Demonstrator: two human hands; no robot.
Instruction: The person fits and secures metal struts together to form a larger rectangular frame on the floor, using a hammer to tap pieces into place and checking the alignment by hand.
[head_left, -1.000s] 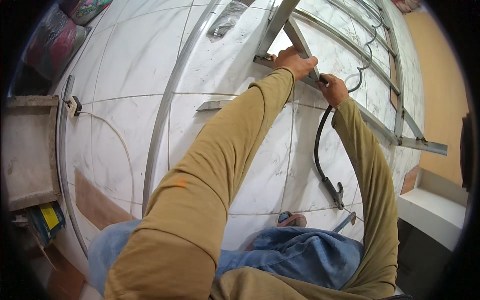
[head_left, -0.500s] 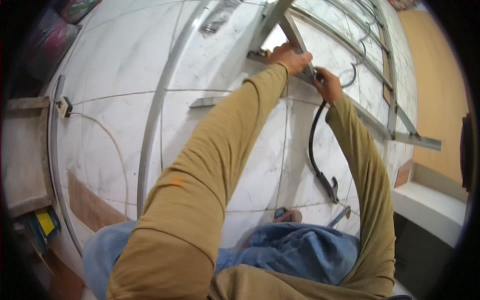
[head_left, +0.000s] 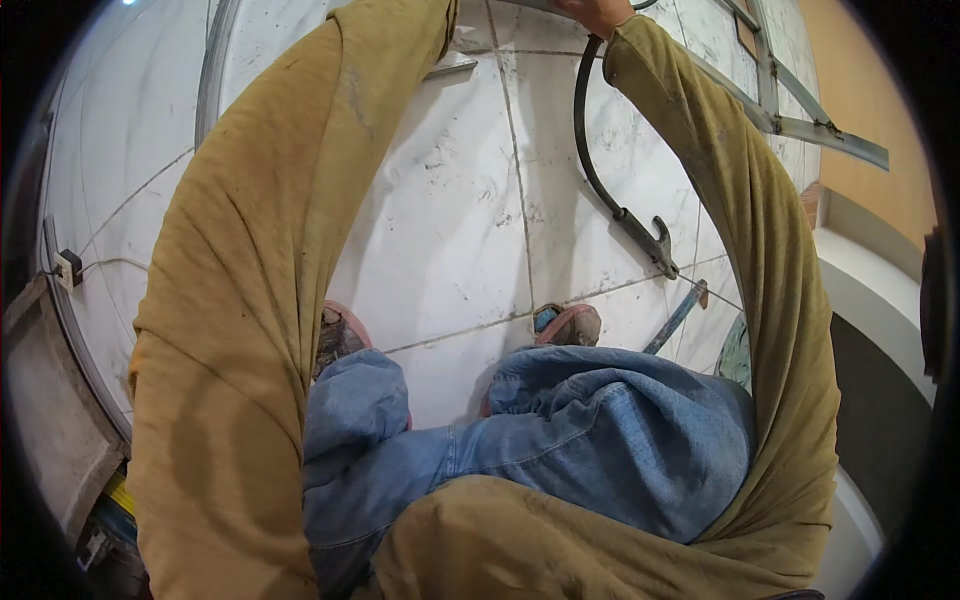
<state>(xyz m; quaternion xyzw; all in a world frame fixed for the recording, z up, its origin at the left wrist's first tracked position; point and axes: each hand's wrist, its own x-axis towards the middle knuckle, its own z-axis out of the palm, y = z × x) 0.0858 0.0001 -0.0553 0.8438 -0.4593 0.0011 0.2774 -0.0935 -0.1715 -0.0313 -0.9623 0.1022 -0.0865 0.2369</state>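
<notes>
My left hand is out of view; its sleeve runs up past the top edge. Only the back part of my right hand shows at the top edge, its fingers cut off, beside a metal bar of the frame. Below that hand a black cable curves down to a welding electrode holder on the tiled floor. A thin rod reaches out from the holder's jaw. Near it lies a blue hammer-like tool, partly hidden by my jeans.
Welded metal framework extends along the upper right. A short metal piece lies by my left sleeve. A long metal bar and a socket box are at left. My shoes rest on the tiles.
The view has tipped down toward my legs. My left hand and the upright metal piece it held have left the picture, and my right hand now shows only at the top edge.
</notes>
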